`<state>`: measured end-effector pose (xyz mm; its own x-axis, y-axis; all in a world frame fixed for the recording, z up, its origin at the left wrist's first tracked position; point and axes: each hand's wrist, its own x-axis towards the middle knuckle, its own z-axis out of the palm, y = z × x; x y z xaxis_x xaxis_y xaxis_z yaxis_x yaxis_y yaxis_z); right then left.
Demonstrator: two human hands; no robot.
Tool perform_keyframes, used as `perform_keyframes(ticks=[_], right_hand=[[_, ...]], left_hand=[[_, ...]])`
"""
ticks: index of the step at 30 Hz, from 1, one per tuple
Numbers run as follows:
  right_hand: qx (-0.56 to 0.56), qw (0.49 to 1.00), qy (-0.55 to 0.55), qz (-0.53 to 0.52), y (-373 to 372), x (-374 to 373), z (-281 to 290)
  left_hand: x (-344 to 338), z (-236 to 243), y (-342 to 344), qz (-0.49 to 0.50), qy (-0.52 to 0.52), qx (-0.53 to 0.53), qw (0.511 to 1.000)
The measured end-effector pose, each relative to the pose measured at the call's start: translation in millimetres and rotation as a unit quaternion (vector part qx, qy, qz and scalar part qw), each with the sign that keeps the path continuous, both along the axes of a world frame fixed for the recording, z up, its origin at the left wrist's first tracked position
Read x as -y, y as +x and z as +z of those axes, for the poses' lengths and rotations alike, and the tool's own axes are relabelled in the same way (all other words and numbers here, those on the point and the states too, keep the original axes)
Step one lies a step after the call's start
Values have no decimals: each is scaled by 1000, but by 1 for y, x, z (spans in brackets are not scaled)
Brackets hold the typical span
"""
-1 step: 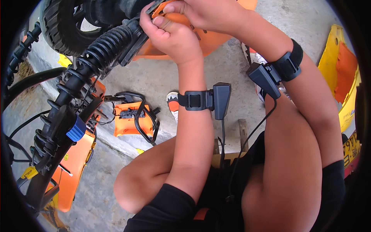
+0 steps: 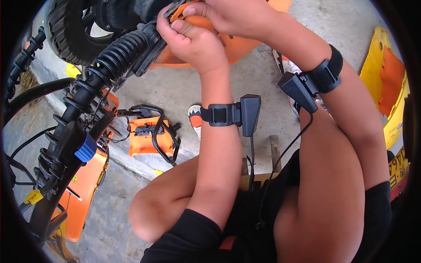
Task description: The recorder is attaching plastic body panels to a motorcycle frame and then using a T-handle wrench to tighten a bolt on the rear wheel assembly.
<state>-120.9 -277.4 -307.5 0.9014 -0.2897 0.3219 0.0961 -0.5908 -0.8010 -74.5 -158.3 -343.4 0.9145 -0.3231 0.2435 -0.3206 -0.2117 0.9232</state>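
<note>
Orange piece: a narrow, bright orange part (image 2: 176, 13) at the top edge of the view, beside a dark strip (image 2: 174, 6); it looks smooth and thin-edged, and I cannot tell whether it joins the larger panel.
Right hand: the right hand (image 2: 234, 18) presses its thumb on the orange piece, seemingly pinching it; the opposing fingers are mostly hidden.
Left hand: the left hand (image 2: 195, 46) is curled, thumb bent close beneath the orange piece and forefinger round by the dark strip; whether it pinches anything I cannot tell.
Work at the edge: both hands appear to be at close fingertip work on this one spot; the next move seems to call for a steady hold and fine thumb control.
Large panel: a broad orange panel (image 2: 239, 50) spreads behind and below the hands, partly covered by them.
Spring and wheel: a black coil spring (image 2: 120, 51) slants down to the left, with a knobbly tyre (image 2: 57, 37) above it.
Floor: on the grey concrete (image 2: 263, 83) lies a small orange plate (image 2: 137, 147) with a bent black tube (image 2: 157, 139) across it.
Right edge: a yellow panel (image 2: 372, 65) stands well apart from the hands.
</note>
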Motion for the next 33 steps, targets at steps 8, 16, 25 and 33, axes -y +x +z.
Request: perform_keyframes(ticks=[8, 16, 25, 33], right_hand=[[-75, 997, -25, -12, 3, 1, 9], [-1, 999, -22, 28, 9, 10, -5], [-27, 998, 50, 20, 9, 9, -19], [22, 991, 133, -4, 6, -5, -36]], left_hand=[[-1, -6, 2, -28, -57, 7, 998], [-2, -2, 5, -30, -13, 61, 998], [-4, 12, 1, -14, 68, 76, 995], [-6, 15, 5, 12, 109, 124, 986]])
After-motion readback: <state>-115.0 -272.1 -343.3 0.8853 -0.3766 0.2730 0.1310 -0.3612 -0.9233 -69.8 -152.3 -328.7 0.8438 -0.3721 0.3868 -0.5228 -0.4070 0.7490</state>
